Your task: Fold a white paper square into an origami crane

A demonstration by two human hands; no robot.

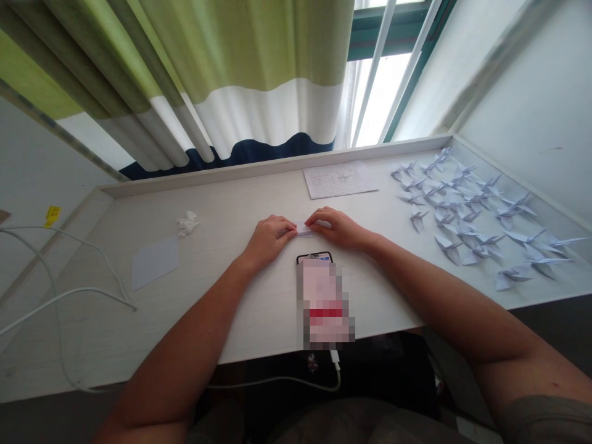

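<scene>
Between my two hands, near the middle of the desk, is a small folded piece of white paper (303,229). My left hand (272,237) pinches its left edge, thumb and fingers together. On the opposite edge, my right hand (340,227) grips the paper the same way. Just below the hands lies a phone (322,302), its screen blurred, with a white charging plug (335,359) at its lower end. Many folded paper cranes (462,209) stand in a group on the right side of the desk.
A printed sheet (341,179) lies behind my hands. Leftward on the desk (231,203) are a crumpled tissue (187,223) and a flat stack of white paper (156,263). White cables (60,296) loop over the left end. A raised rim (259,165) and a curtain (259,74) border the back.
</scene>
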